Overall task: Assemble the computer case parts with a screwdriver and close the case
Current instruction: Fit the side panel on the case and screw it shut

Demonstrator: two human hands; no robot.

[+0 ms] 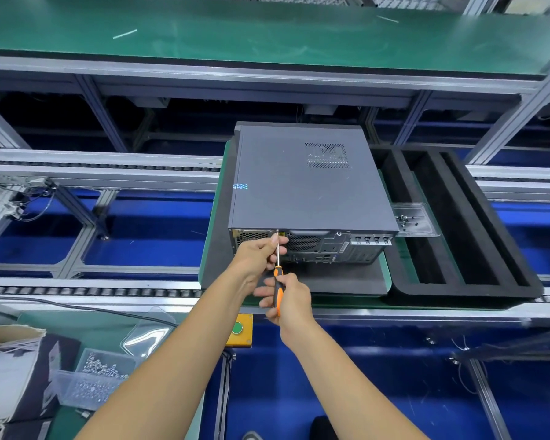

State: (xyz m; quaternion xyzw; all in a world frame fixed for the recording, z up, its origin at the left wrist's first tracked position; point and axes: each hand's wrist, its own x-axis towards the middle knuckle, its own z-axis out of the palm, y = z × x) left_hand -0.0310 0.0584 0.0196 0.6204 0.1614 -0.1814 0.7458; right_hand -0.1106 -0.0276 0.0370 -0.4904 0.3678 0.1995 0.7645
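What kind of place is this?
Most likely a factory assembly line for computers: a roller conveyor runs past the computer case, with a box of screws and a green push button close by.

green-topped bench [267,33] at back | aluminium roller conveyor frame [92,292] | blue floor [378,376] below

Black foam tray [477,285] right, clear screw box [91,381] lower left

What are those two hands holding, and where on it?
The right hand grips the screwdriver by its orange-and-black handle; the left hand pinches its metal shaft near the computer case.
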